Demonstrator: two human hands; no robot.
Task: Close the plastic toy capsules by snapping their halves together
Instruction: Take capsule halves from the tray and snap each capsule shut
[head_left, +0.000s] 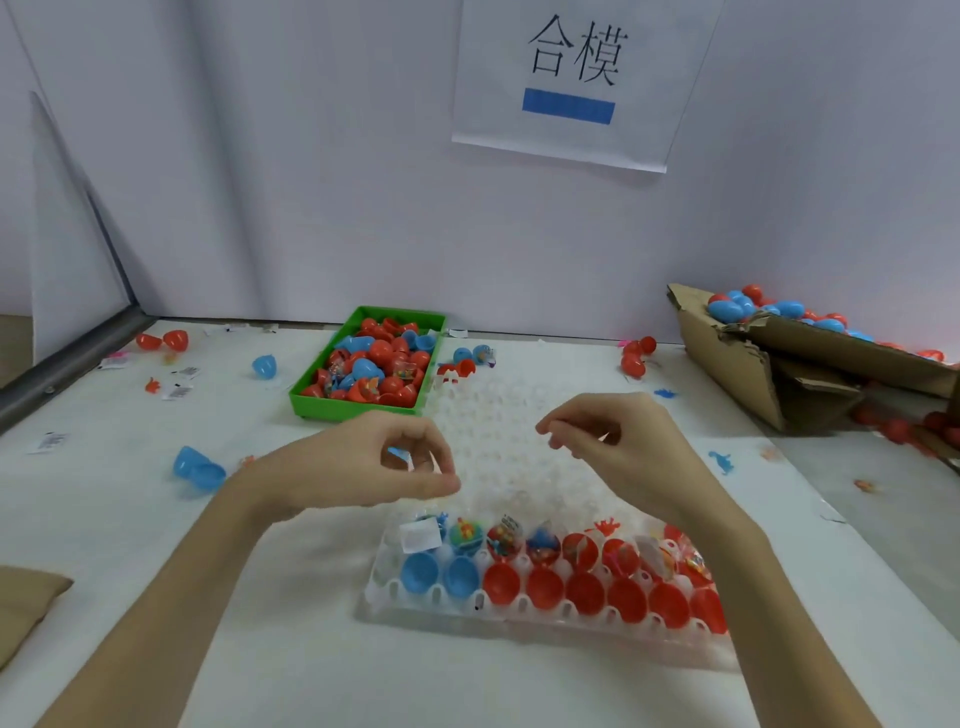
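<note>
Capsule halves (543, 584) in white tray (519, 631) below both hands, left hand (387, 462) fingers curled, right hand (605, 436) fingers curled, grasp unclear.

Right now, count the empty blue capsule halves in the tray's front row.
2. One blue half sits near the row's left end; the other is next to it, bordering the red halves. None seems hidden.

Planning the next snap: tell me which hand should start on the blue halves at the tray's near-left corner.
Probably left. The left hand hovers above the tray's left side, nearer the blue halves; the right hand is over the right side and would cross over.
</note>
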